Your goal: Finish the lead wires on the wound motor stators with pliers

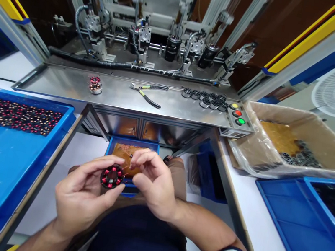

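My left hand grips a small round wound stator with red-copper coils, held face-up over my lap. My right hand is beside it, thumb and forefinger pinched together just above the stator's upper right edge, apparently on a thin wire end. Under both hands stands a small blue bin with brownish scraps in it.
A blue tray at left carries several wound stators. On the steel shelf lie pliers, two stacked stators, several unwound cores and three push buttons. A lined cardboard box and blue trays are at right.
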The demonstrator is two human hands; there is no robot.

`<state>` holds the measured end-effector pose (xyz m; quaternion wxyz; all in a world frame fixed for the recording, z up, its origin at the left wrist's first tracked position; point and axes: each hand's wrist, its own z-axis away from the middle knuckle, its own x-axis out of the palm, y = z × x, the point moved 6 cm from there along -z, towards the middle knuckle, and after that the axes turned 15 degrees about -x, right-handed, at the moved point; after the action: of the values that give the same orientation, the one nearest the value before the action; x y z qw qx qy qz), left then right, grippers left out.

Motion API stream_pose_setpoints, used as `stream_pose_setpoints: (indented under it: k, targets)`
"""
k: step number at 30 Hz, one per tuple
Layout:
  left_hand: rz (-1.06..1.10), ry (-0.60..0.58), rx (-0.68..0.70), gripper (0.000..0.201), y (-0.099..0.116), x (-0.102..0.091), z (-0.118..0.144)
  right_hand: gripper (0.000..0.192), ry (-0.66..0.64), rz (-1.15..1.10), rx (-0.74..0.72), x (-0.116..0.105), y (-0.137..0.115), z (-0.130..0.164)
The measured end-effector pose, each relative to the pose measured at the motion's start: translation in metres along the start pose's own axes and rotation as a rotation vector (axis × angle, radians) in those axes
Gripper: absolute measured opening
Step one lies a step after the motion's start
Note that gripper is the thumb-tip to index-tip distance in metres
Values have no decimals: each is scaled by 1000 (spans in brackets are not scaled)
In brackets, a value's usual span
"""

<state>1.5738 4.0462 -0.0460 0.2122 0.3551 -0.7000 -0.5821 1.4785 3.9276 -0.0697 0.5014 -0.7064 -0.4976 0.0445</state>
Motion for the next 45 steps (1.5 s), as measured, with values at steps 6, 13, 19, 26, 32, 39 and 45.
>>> stream_pose_setpoints:
  k: [6, 13, 19, 26, 32, 39, 45]
  targets:
    - [22, -16, -98, 44, -4, -3, -4, 15, -86, 76, -44, 2, -5, 1]
    - [2, -52, -37, 49, 2, 0, -2, 12, -84, 114, -37, 2, -11, -3]
    - [-32, -84, 11, 54, 1, -1, 1, 13, -112, 242, -153, 0, -22, -9]
    - [-79, -55, 11, 50, 8, -3, -3, 7, -198, 262, -219, 0, -26, -11]
    - [8, -57, -37, 44, 13, -1, -7, 7, -256, 305, -335, 4, -27, -18]
    - [-60, 36, -11, 48, 9, -5, 0, 7, -162, 387, -473, 10, -41, -8]
    - [-74, 57, 3, 51, 13, -5, 2, 8, -228, 377, -517, 14, -43, -3]
